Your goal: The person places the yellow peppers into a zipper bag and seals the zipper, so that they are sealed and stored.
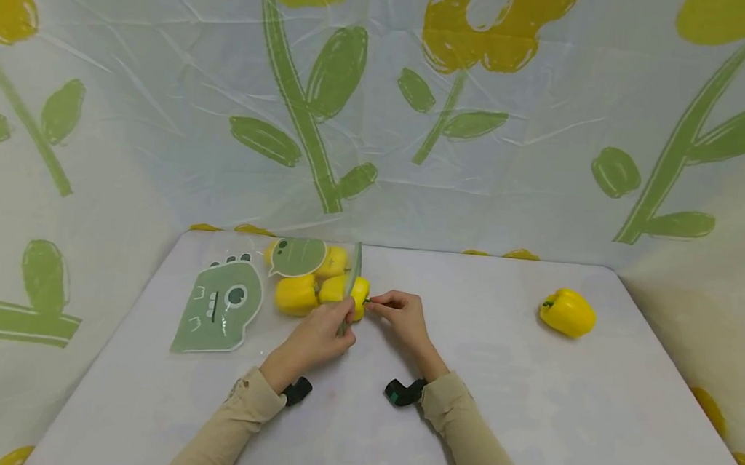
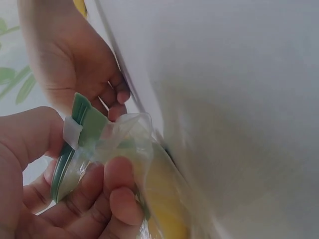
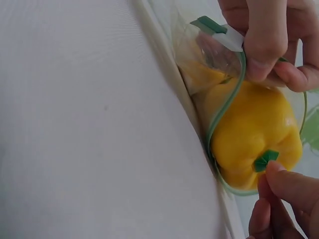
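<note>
1. Beige sleeves cover both forearms, which reach in from the near edge of the white table [image 1: 528, 420].
2. Near the table's middle, the left hand [image 1: 318, 338] pinches the near end of the green zip strip of a clear plastic bag [image 1: 262, 297], thumb over curled fingers, next to the white slider [image 2: 72, 132].
3. Just right of it, the right hand [image 1: 405, 319] has its fingertips [image 3: 284, 181] on the green stem of a yellow pepper [image 3: 256, 137] sitting in the bag's mouth; the fingers look pinched on the stem, though the views are too close to be certain.
4. Beyond the hands, the bag lies flat, its mouth facing right, with more yellow peppers [image 1: 295, 293] inside and a green dinosaur print [image 1: 218, 308] on its left part.
5. Well apart on the far right lies a loose yellow pepper [image 1: 567, 312].
6. Behind the table hangs a pale backdrop [image 1: 381, 116] printed with yellow flowers and green stems.
</note>
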The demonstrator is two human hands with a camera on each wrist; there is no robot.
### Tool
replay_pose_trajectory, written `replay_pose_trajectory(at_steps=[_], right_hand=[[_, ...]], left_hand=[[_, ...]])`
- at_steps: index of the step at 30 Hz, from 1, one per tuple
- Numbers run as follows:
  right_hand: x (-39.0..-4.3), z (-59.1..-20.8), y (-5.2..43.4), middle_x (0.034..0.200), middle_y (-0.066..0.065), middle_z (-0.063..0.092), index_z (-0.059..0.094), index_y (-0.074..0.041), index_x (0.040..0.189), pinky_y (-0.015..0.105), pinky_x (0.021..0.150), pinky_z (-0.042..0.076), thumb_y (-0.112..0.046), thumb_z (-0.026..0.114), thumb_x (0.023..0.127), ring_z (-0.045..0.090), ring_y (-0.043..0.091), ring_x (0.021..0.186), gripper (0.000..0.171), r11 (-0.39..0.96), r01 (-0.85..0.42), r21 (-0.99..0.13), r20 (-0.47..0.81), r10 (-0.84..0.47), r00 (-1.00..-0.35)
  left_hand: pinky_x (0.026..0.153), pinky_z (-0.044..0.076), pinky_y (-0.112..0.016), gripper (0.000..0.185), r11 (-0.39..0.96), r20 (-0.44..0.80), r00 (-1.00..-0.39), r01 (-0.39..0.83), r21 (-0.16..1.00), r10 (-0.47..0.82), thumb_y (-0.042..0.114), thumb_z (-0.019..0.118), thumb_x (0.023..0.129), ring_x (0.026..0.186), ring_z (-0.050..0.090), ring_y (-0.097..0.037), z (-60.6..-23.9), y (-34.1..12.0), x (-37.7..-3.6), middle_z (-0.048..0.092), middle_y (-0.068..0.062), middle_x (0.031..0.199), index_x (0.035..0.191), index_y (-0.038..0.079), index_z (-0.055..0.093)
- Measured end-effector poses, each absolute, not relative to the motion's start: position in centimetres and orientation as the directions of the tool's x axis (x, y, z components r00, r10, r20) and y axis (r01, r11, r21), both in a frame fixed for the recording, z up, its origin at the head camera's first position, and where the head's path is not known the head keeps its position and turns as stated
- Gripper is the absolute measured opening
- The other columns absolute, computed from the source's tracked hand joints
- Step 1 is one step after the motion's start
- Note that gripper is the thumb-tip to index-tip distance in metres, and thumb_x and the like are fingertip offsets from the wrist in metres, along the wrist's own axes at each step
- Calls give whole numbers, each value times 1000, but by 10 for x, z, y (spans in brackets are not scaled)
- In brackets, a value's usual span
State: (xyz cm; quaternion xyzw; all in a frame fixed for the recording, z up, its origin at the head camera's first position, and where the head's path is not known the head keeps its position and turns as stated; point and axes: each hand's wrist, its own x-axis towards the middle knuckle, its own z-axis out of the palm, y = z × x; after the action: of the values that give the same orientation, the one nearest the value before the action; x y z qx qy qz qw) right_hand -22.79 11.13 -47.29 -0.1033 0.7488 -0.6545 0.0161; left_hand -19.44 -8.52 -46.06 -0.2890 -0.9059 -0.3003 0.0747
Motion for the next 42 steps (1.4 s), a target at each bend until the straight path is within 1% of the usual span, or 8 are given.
replay_pose_trajectory(at_steps=[7,12,19,25,29,34,38,42], right_hand=[[-224,-461,102,101,27,70,69,16,99,26,73,52,4,68,88,67,15,83,17,128,-162,-978,137,-188,-973],[-225,-460,99,102,26,70,71,14,100,27,73,52,3,67,89,65,15,82,16,148,-150,-978,122,-179,-976],[-230,-459,91,99,29,70,70,16,99,22,69,49,6,66,88,63,13,77,16,145,-176,-974,151,-165,-975],[-229,-458,85,99,26,71,71,13,101,23,70,48,3,65,90,60,9,76,16,167,-170,-971,137,-193,-972],[-231,-463,84,94,23,72,72,12,100,24,68,48,3,65,90,59,10,73,16,186,-190,-964,152,-201,-968],[-232,-463,82,93,22,72,72,12,100,22,67,47,4,65,89,59,8,73,15,180,-197,-964,163,-186,-969],[-227,-457,77,94,27,71,70,15,100,20,66,46,6,63,89,57,4,72,16,179,-198,-964,167,-176,-970],[-226,-454,71,94,29,70,69,17,99,19,64,45,8,62,88,55,5,71,16,180,-187,-966,156,-173,-973]], left_hand=[[56,37,-24,25,650,300,-820,571,502,488,-1,65,76,62,44,-11,-461,-86,-196,43,4,70,87,13,47],[56,36,-24,25,645,313,-813,581,497,491,0,65,75,62,43,-11,-463,-86,-197,42,5,69,85,14,46],[54,35,-24,25,635,355,-797,603,482,488,0,65,73,61,42,-10,-467,-86,-196,42,6,69,84,13,47],[57,35,-25,25,634,360,-794,608,479,489,0,66,74,62,42,-10,-468,-86,-196,41,6,70,86,13,48],[58,36,-25,25,637,346,-799,602,482,493,0,66,74,64,43,-10,-467,-87,-196,42,5,71,86,13,48],[58,37,-25,25,628,352,-790,613,480,502,-1,66,74,64,43,-10,-465,-87,-197,42,5,71,86,12,48],[58,38,-25,26,626,348,-790,612,484,504,-1,66,73,65,44,-11,-465,-88,-198,43,5,72,86,12,48],[58,38,-25,27,614,348,-784,620,488,514,-1,66,72,65,45,-11,-465,-89,-199,44,5,73,85,13,47]])
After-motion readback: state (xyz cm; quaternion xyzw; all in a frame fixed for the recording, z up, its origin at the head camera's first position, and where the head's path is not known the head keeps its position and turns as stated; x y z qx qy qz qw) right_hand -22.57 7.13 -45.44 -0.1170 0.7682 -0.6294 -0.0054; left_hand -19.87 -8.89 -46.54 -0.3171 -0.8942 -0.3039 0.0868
